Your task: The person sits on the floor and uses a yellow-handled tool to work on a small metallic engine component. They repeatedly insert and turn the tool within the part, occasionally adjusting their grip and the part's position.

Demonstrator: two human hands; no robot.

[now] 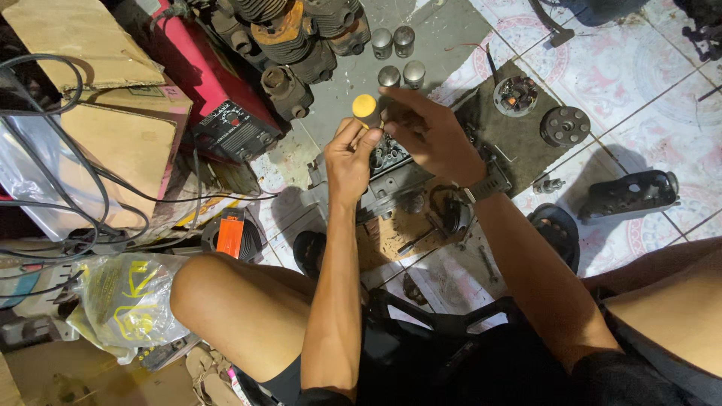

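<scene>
Just above the frame's centre, your left hand [347,159] is clenched round a yellow-handled screwdriver [366,110], held upright over a grey engine block [391,177] on the tiled floor [639,68]. Your right hand [429,135] hovers just beside it, fingers [398,94] loosely spread, grasping nothing visible. Four metal pistons [397,56] stand above; a red welding machine [226,113] sits upper left.

Small engine repair workshop, floor-level — finned engine cylinders [289,34] heaped by red welding machine [226,113], loose pistons [393,41] on concrete, dismantled engine block [398,177] on oily tiled floor [639,68], cardboard boxes [113,113], tangled cables [53,218].
</scene>
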